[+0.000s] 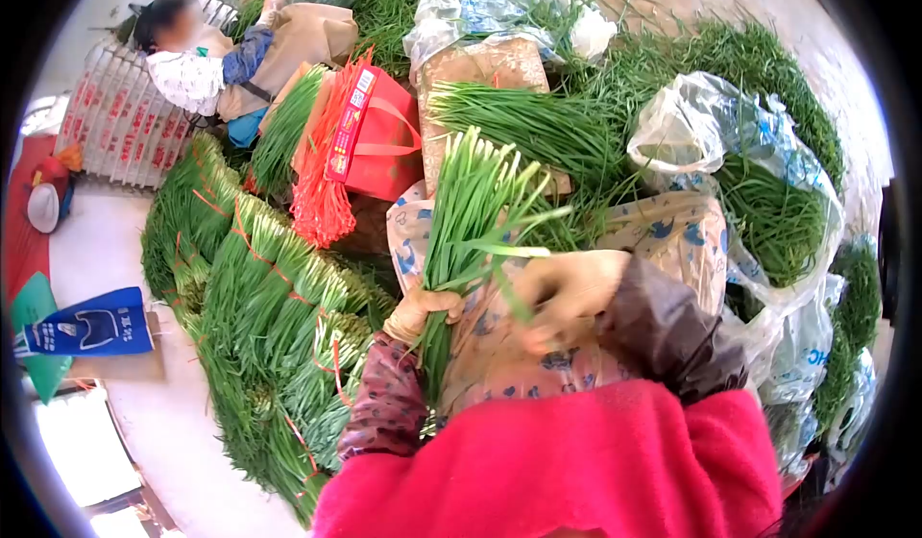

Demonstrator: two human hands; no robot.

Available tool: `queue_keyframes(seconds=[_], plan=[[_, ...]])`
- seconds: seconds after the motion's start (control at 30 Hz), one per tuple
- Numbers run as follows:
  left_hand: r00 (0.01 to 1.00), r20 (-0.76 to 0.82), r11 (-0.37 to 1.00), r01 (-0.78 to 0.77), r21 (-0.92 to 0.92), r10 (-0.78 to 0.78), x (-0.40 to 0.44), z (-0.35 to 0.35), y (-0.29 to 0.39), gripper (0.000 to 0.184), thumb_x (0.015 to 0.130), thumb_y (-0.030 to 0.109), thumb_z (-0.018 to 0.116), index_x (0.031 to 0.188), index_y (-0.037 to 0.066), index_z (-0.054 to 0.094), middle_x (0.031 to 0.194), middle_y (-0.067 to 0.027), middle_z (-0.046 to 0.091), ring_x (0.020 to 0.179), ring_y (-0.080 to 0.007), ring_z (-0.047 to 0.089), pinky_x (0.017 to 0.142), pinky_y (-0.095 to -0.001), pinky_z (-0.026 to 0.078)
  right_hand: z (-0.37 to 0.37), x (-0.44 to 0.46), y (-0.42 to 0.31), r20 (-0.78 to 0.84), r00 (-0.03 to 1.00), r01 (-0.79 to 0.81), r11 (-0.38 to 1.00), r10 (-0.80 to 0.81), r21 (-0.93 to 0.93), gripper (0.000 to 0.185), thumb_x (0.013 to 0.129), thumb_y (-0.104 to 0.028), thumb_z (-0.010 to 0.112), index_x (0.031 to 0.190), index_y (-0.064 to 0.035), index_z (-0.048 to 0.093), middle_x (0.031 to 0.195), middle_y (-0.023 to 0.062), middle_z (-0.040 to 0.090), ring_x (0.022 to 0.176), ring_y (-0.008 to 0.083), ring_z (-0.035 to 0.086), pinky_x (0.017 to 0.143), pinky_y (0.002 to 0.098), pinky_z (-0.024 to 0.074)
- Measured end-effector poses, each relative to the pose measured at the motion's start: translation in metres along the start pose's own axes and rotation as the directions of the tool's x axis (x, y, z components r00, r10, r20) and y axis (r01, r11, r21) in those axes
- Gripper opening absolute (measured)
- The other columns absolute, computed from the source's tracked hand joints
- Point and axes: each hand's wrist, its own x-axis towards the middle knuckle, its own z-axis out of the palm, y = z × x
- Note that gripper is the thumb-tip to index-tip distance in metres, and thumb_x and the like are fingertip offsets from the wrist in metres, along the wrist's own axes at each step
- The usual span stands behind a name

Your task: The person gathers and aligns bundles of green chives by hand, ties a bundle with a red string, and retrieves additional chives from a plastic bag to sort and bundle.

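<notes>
My left hand [423, 313] is wrapped round a bunch of garlic chives [468, 216], held upright with the pale cut ends at the top. Just to the right, my right hand [569, 293] is smeared by motion, so its fingers do not show clearly. A few stray chive leaves stick out of the bunch toward it. Under both hands, a patterned cloth [672, 240] covers my lap. In front of the bunch, loose chives [523, 125] lie on a worn board [480, 65].
Tied chive bundles [259, 298] are heaped at the left. A red box [389, 134] with orange-red ties [325, 192] stands ahead. Plastic bags of chives [778, 211] sit at the right. Another person [187, 72] sits at the upper left beside stacked white crates [120, 115].
</notes>
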Motion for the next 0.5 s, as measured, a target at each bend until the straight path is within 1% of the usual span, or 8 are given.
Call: queue_keyframes(seconds=[0.03, 0.07, 0.17, 0.23, 0.37, 0.4, 0.43, 0.5], plan=[[1.0, 0.01, 0.999, -0.002, -0.037, 0.002, 0.0, -0.004, -0.004, 0.048, 0.074, -0.001, 0.063, 0.122, -0.002, 0.055, 0.081, -0.0056, 0.06, 0.057, -0.0121, 0.049, 0.051, -0.0244, 0.038, -0.008, -0.016, 0.002, 0.03, 0.953, 0.292, 0.939, -0.302, 0.18, 0.022, 0.086, -0.023, 0.068, 0.083, -0.001, 0.065, 0.065, 0.003, 0.061, 0.053, 0.0112, 0.054, 0.047, 0.0247, 0.0419], [1.0, 0.004, 0.999, 0.0, -0.049, 0.0, -0.001, -0.007, -0.008, 0.054, 0.071, -0.001, 0.065, 0.123, -0.003, 0.053, 0.082, -0.007, 0.06, 0.056, -0.0131, 0.049, 0.05, -0.025, 0.039, -0.008, -0.03, 0.001, -0.048, 0.88, 0.465, 0.833, -0.473, 0.3, 0.022, 0.088, -0.024, 0.065, 0.085, -0.0021, 0.065, 0.064, 0.0026, 0.059, 0.05, 0.0113, 0.051, 0.045, 0.0252, 0.04], [0.996, 0.051, 0.996, 0.07, -0.058, -0.067, 0.001, -0.009, -0.007, 0.068, 0.067, -0.003, 0.069, 0.131, -0.003, 0.047, 0.089, -0.0093, 0.062, 0.056, -0.0138, 0.05, 0.049, -0.0253, 0.04, -0.002, -0.055, 0.001, -0.511, 0.562, 0.825, 0.401, -0.65, 0.398, 0.025, 0.092, -0.027, 0.054, 0.091, -0.0054, 0.065, 0.058, 0.0012, 0.052, 0.041, 0.0116, 0.042, 0.038, 0.0267, 0.0346], [0.997, 0.065, 0.995, 0.048, -0.088, -0.042, 0.002, -0.004, -0.011, 0.068, 0.067, -0.004, 0.068, 0.132, -0.002, 0.047, 0.098, -0.0127, 0.064, 0.057, -0.013, 0.05, 0.049, -0.0244, 0.04, -0.026, -0.068, -0.012, -0.393, 0.425, 0.897, 0.32, -0.816, 0.306, 0.019, 0.094, -0.024, 0.053, 0.094, -0.0089, 0.063, 0.055, -0.0039, 0.045, 0.036, 0.009, 0.036, 0.034, 0.0257, 0.0294], [0.999, 0.0, 0.997, 0.047, -0.054, -0.047, -0.006, 0.005, -0.001, 0.068, 0.066, -0.003, 0.068, 0.131, -0.003, 0.048, 0.109, -0.0158, 0.062, 0.057, -0.012, 0.05, 0.049, -0.0237, 0.04, -0.05, -0.102, 0.014, -0.473, 0.506, 0.862, 0.398, -0.721, 0.315, 0.022, 0.093, -0.027, 0.055, 0.102, -0.0092, 0.062, 0.067, -0.0031, 0.054, 0.042, 0.0078, 0.041, 0.039, 0.0257, 0.0348], [0.999, -0.027, 0.997, 0.034, -0.073, -0.036, -0.007, 0.009, 0.0, 0.066, 0.067, -0.002, 0.068, 0.13, -0.004, 0.048, 0.103, -0.0144, 0.063, 0.057, -0.0129, 0.05, 0.049, -0.0245, 0.041, -0.047, -0.101, 0.026, -0.685, 0.599, 0.618, 0.783, -0.414, 0.068, 0.028, 0.093, -0.032, 0.056, 0.107, -0.0078, 0.061, 0.08, -0.0001, 0.058, 0.056, 0.0103, 0.05, 0.048, 0.0282, 0.0422], [0.999, -0.025, 0.997, 0.022, -0.073, -0.024, -0.009, 0.013, 0.003, 0.066, 0.067, -0.002, 0.068, 0.13, -0.004, 0.048, 0.103, -0.0144, 0.063, 0.057, -0.0129, 0.05, 0.049, -0.0245, 0.041, -0.045, -0.1, 0.037, -0.883, 0.453, 0.159, 0.986, -0.122, -0.055, 0.035, 0.093, -0.036, 0.057, 0.112, -0.0065, 0.06, 0.093, 0.0029, 0.062, 0.07, 0.0128, 0.06, 0.058, 0.0307, 0.0496], [0.999, -0.024, 0.999, -0.043, -0.011, 0.043, -0.013, 0.02, 0.004, 0.066, 0.067, -0.001, 0.07, 0.13, -0.004, 0.048, 0.095, -0.0128, 0.064, 0.058, -0.0141, 0.053, 0.05, -0.0248, 0.042, -0.041, -0.075, 0.058, -0.935, 0.35, 0.231, 0.963, 0.053, 0.141, 0.046, 0.092, -0.042, 0.06, 0.119, -0.0047, 0.056, 0.124, 0.0134, 0.057, 0.107, 0.0241, 0.056, 0.09, 0.0392, 0.0471]])
